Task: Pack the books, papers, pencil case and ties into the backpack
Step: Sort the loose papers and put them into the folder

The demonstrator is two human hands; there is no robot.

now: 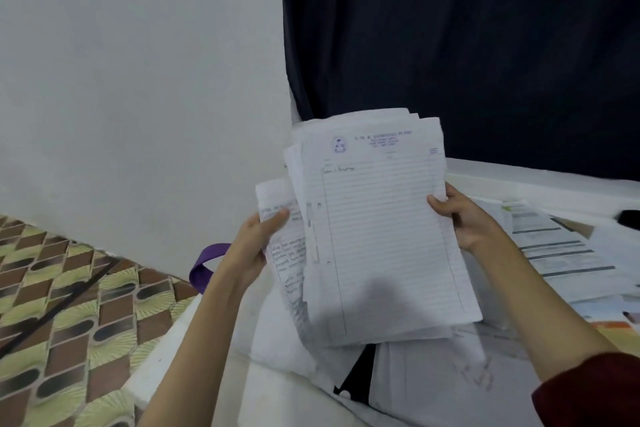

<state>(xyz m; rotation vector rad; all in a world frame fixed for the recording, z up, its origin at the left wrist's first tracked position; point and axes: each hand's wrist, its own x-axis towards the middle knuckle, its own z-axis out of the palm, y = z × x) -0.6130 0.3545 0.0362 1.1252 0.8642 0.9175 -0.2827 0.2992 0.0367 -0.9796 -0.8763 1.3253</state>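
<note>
A loose stack of lined papers [377, 229] is held upright above the white table [540, 180]. My left hand [258, 236] grips its left edge, thumb on the front sheets. At the right edge my right hand [462, 215] grips the stack the same way. The top sheet has a printed letterhead and a little handwriting. More papers and printed sheets [561, 246] lie flat on the table to the right. A purple strap [204, 263] shows behind my left wrist. No backpack body, pencil case or ties can be made out.
A white wall stands to the left and a dark curtain [467, 45] hangs behind the table. Patterned floor tiles [69, 305] lie at lower left. A black object [628, 217] sits at the table's far right edge. Another black shape [358, 374] peeks from under the papers below.
</note>
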